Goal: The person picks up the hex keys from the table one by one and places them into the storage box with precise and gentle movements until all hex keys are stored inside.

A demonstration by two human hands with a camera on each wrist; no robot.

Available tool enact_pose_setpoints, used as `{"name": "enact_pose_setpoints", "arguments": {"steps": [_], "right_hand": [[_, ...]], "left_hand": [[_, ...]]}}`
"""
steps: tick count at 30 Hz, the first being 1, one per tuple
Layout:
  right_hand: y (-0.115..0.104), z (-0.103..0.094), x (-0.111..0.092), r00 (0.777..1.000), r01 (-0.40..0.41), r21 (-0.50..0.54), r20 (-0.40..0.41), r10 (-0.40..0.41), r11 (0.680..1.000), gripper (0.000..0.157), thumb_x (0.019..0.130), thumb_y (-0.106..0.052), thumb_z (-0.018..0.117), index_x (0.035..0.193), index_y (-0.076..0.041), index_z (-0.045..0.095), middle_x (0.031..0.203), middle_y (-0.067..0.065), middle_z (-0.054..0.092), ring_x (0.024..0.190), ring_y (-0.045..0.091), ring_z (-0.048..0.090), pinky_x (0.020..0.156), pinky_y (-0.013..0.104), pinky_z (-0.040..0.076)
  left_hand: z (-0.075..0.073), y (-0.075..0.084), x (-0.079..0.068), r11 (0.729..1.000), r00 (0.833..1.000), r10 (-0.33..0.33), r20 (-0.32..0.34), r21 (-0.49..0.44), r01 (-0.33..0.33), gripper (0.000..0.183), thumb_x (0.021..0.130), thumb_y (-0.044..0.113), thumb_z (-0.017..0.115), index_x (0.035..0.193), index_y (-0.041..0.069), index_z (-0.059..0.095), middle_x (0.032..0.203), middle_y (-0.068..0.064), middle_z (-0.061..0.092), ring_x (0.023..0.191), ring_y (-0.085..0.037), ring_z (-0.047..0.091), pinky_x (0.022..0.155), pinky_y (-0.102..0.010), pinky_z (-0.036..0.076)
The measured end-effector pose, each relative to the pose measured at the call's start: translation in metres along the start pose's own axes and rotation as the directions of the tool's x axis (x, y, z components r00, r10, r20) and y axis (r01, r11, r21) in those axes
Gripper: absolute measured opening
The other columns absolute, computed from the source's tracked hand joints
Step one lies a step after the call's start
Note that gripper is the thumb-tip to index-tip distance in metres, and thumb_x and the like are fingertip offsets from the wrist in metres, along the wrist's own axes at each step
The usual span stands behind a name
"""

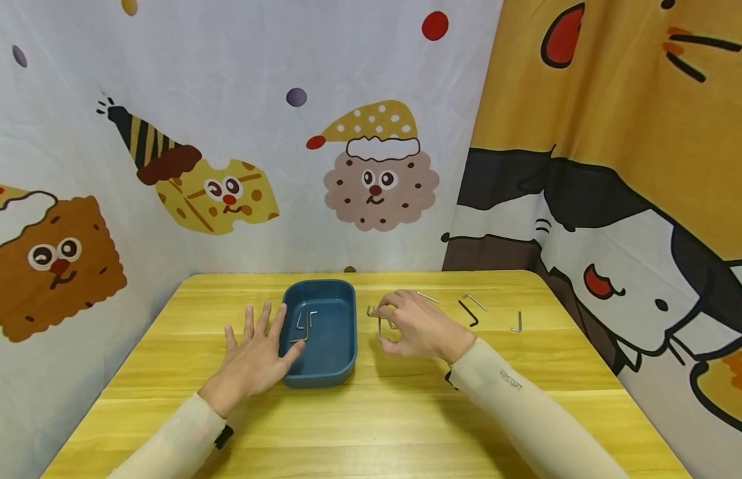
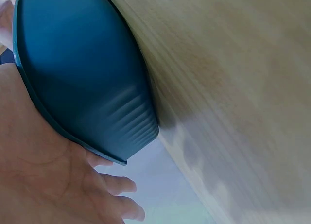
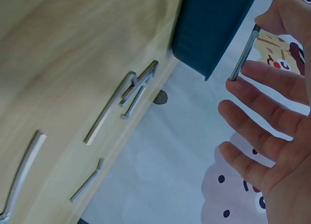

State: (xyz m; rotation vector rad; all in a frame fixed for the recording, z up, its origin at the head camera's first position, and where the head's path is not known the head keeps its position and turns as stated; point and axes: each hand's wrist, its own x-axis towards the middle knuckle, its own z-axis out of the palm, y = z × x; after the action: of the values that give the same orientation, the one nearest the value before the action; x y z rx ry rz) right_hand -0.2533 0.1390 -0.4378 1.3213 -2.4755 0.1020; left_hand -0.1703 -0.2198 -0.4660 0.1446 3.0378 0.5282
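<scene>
My right hand (image 1: 421,326) is raised over the table just right of a blue bin (image 1: 354,332). It pinches an L-shaped hex key (image 3: 244,55) between thumb and fingertip; the other fingers are spread. My left hand (image 1: 251,362) lies with fingers outstretched against the bin's left rim, the thumb reaching over the edge. In the left wrist view the palm is beside the bin's outer wall (image 2: 82,63). Inside the bin lie a larger hex key (image 1: 307,329) and smaller silver ones (image 1: 299,321). Near the right fingers, more hex keys (image 3: 109,108) rest on the table, partly hidden in the head view.
To the right, a black hex key (image 1: 469,314) and silver hex keys (image 1: 518,322) are scattered on the wooden table (image 1: 371,432). A printed curtain (image 1: 257,80) hangs behind the table's far edge and along its sides.
</scene>
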Motion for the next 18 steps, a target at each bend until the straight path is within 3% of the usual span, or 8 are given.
{"name": "enact_pose_setpoints", "arguments": {"steps": [6,18], "right_hand": [[0.0,-0.002,0.013,1.0,0.017,0.02,-0.007,-0.016,1.0,0.043,0.1,-0.039,0.088,0.134,-0.014,0.086,0.128,0.004,0.083,0.118,0.029,0.08,0.111,0.05,0.066],[-0.002,-0.002,0.033,0.999,0.033,0.031,-0.002,-0.033,0.999,0.044,0.103,-0.04,0.084,0.137,-0.013,0.085,0.133,0.005,0.083,0.127,0.029,0.08,0.119,0.052,0.063]], "left_hand": [[0.001,0.0,0.0,1.0,1.0,-0.002,0.0,0.0,0.002,0.101,0.117,0.07,0.052,0.189,0.011,0.014,0.195,-0.029,0.004,0.178,-0.065,-0.008,0.13,-0.098,-0.007],[0.0,-0.001,0.0,1.0,1.0,-0.004,0.003,0.0,0.004,0.1,0.117,0.069,0.052,0.189,0.011,0.014,0.195,-0.029,0.005,0.178,-0.064,-0.008,0.131,-0.097,-0.005]]}}
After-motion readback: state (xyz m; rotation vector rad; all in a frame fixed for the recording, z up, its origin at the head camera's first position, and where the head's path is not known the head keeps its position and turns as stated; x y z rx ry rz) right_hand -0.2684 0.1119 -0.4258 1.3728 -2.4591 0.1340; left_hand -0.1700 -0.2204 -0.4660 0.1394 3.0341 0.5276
